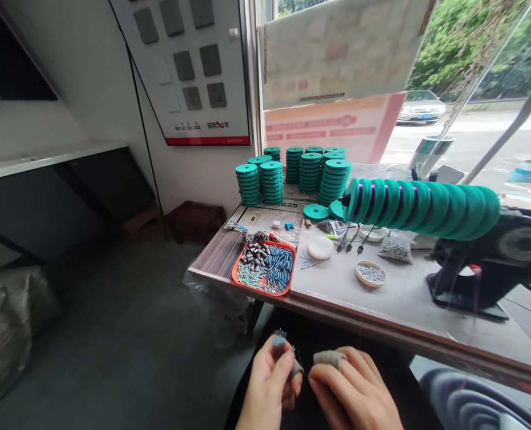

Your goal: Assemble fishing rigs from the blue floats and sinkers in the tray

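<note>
Over my lap, my left hand (274, 379) pinches a small bunch of blue and dark bits (279, 340) between thumb and forefinger; their exact kind is too small to tell. A wrapping of beige tape circles one of its fingers. My right hand (352, 388) is just beside it, fingers curled and tips pressed together toward the left hand. Grey-beige tape (330, 358) covers its forefinger. Whatever those right fingertips hold is too fine to make out. Nearest on the table is an orange tray (235, 276) of small blue, grey and pale green pieces.
Stacks of green foam discs (310, 173) stand at the table's back. A row of similar discs (421, 206) sits on a spindle of a black machine (471, 275) at right. A round dish of grey beads (371, 275), a bead bag (396, 248) and a white lid (319, 247) lie between.
</note>
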Tool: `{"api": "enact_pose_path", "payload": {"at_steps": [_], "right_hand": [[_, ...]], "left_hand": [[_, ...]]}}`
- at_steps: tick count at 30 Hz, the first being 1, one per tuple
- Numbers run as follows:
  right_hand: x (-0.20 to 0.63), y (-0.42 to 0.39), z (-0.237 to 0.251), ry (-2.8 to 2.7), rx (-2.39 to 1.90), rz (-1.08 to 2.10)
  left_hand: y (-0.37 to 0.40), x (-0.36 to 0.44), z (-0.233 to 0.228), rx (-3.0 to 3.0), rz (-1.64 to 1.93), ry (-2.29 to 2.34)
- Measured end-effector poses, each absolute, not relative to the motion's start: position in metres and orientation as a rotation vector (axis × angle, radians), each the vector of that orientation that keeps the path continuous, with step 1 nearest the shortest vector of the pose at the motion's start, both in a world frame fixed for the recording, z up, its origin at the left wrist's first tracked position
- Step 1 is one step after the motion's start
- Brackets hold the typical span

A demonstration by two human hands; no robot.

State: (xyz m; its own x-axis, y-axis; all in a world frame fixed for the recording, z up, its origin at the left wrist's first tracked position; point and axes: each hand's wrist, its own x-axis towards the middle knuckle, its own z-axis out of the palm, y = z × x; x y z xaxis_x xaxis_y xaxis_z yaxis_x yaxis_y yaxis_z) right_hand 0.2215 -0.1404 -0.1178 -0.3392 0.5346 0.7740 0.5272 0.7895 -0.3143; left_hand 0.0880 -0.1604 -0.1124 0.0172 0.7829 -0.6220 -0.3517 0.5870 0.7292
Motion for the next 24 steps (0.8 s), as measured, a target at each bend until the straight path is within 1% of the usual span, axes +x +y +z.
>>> {"api": "enact_pose_path", "payload": {"at_steps": [7, 11, 14, 16, 19, 24], "right_hand": [[0.223, -0.14, -0.12, -2.01, -0.805, -0.002], [0.224, -0.141, -0.121, -2.007, -0.811, -0.012], [0.224, -0.141, -0.121, -2.004, -0.817, -0.008], [0.224, -0.141, -0.12, -1.996, -0.815, 0.002], [0.224, -0.141, -0.119, -1.981, -0.808, 0.022], [0.222, -0.141, -0.118, -1.979, -0.802, 0.03]], "left_hand": [[-0.159, 0.09, -0.113, 0.38, 0.893, 1.218], [-0.16, 0.09, -0.116, 0.45, 0.921, 1.253], [-0.163, 0.091, -0.116, 0.632, 0.955, 1.362], [-0.165, 0.092, -0.116, 0.75, 1.014, 1.522], [-0.168, 0.095, -0.117, 0.799, 1.117, 1.704], [-0.169, 0.096, -0.12, 0.772, 1.179, 1.68]]}}
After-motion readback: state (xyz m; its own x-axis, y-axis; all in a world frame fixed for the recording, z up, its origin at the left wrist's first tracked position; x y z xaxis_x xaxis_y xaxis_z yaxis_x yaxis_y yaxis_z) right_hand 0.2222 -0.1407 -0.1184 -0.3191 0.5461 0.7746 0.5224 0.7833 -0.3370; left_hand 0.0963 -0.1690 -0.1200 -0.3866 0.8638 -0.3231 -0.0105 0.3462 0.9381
